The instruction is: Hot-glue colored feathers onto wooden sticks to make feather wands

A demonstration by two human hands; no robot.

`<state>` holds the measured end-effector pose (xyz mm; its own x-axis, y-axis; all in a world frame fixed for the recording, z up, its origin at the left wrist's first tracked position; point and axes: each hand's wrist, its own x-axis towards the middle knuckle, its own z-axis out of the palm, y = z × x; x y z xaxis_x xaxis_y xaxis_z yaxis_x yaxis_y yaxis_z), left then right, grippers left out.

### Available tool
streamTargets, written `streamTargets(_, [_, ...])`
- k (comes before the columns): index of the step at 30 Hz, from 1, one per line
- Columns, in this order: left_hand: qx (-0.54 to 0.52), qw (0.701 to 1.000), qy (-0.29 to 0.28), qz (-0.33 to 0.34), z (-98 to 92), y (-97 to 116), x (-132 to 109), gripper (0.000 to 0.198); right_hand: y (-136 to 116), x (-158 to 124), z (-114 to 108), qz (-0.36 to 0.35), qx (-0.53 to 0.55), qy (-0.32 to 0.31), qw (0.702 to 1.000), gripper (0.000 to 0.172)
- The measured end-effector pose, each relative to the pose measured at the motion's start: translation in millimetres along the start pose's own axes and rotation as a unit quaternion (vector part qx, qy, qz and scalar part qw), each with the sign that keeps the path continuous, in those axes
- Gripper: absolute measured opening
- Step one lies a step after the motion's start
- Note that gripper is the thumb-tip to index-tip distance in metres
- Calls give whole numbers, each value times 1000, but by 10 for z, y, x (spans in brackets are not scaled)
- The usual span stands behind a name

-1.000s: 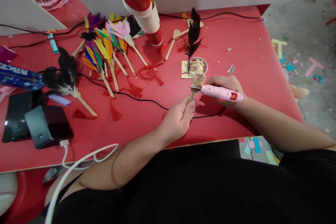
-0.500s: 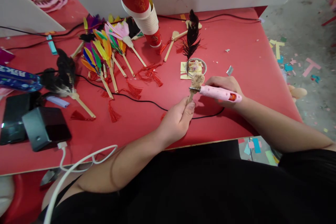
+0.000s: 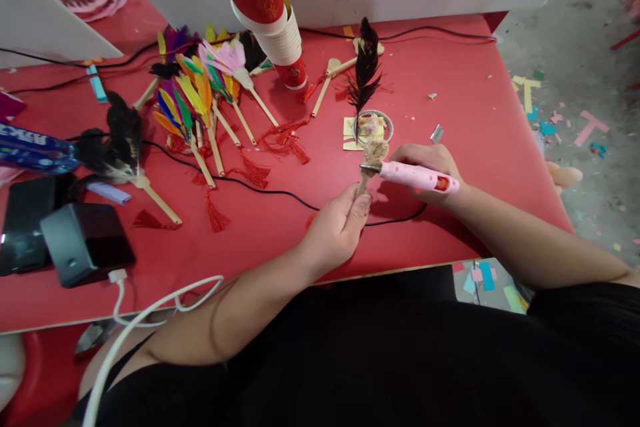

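Wooden paddle point(image 3: 375, 153): handle's end hidden in left hand point(image 3: 337, 227)

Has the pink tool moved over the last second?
No, not visibly: the pink tool keeps its place relative to the small silver piece on the table.

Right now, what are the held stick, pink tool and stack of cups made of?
The held stick looks like wood: tan and matte, with a mottled wide end. The pink tool seems plastic, smooth with a soft sheen; its grey, shiny tip suggests metal. The stack of cups is probably paper, perhaps coated: nested white rims, gold print on red.
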<state>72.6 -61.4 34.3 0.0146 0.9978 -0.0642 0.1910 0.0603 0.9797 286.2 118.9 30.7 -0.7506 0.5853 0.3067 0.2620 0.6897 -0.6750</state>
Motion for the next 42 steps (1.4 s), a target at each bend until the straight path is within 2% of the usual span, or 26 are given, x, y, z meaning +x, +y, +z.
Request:
streamTargets(6, [-3, 1000, 0, 2, -6, 18, -2, 54, 33, 6, 19, -13, 6, -4, 1000, 18])
streamTargets(9, [4, 1000, 5, 0, 1, 16, -3, 55, 21, 9, 21, -27, 14, 5, 1000, 12])
streamTargets(13, [15, 1000, 6, 2, 6, 22, 1, 56, -9, 3, 8, -3, 12, -5, 1000, 7])
streamTargets(17, [21, 1000, 9, 5, 0, 33, 3, 57, -15, 2, 7, 16, 8, -8, 1000, 10])
streamTargets(24, [31, 999, 8, 12, -3, 13, 3, 58, 1, -4, 21, 0, 3, 0, 1000, 9])
streamTargets(30, [39, 999, 10, 9, -5, 23, 0, 56, 4, -11, 20, 24, -25, -7, 999, 10])
streamTargets(38, [32, 999, 9, 11, -3, 6, 1, 55, 15, -3, 23, -11, 19, 7, 1000, 11])
streamTargets(42, [32, 999, 9, 9, -3, 13, 1, 54, 20, -11, 21, 5, 18, 1, 1000, 11])
